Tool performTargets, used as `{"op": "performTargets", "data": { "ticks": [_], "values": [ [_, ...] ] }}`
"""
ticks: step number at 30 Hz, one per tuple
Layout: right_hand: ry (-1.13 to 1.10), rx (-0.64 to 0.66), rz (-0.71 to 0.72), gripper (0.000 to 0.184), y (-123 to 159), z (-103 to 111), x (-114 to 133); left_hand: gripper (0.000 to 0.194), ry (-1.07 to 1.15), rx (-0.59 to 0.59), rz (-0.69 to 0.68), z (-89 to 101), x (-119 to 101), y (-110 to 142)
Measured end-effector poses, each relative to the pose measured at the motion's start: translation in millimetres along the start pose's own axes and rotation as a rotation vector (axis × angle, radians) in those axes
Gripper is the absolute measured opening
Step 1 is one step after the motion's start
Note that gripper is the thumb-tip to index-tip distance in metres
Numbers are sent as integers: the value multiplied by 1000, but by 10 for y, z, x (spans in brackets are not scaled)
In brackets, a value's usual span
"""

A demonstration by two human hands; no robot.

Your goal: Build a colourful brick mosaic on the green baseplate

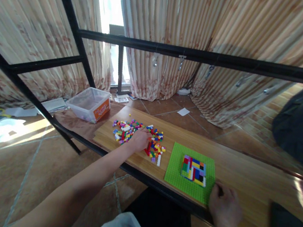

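The left hand (140,139), fingers curled, digs into loose bricks (138,134); a sweep could scatter them. The right hand (223,206), loosely closed, steadies the green baseplate (191,172).

Loose colourful bricks (136,134) lie scattered in a pile on the wooden tabletop, and a flat green baseplate (189,171) nearby carries a small multicoloured brick patch (194,170).

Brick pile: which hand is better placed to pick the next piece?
Left. The left hand already rests on the loose brick pile, fingers among the pieces. The right hand sits at the near right corner of the green baseplate, apart from the pile, seemingly steadying it.
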State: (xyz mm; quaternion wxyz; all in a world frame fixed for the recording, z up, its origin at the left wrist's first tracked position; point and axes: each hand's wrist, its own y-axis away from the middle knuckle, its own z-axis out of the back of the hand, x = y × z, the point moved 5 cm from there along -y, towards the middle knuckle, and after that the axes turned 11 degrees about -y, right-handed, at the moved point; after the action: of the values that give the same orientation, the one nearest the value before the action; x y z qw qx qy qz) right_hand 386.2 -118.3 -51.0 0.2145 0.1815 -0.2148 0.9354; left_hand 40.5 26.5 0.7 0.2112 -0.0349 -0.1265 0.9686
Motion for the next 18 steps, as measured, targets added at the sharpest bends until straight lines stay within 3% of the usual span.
{"op": "performTargets", "data": {
  "ticks": [9,11,15,18],
  "values": [
    [-28,-9,-11,32,-9,-2,-1,27,-81,0,58,80,236,75],
    [-31,-11,-11,32,-9,0,2,26,-57,-10,34,103,145,84],
    [-40,-8,-11,32,-6,0,-5,23,35,-35,-133,92,-297,77],
    [-52,-15,-4,31,-6,-3,-10,22,30,4,-160,29,-502,49]
  ]
}}
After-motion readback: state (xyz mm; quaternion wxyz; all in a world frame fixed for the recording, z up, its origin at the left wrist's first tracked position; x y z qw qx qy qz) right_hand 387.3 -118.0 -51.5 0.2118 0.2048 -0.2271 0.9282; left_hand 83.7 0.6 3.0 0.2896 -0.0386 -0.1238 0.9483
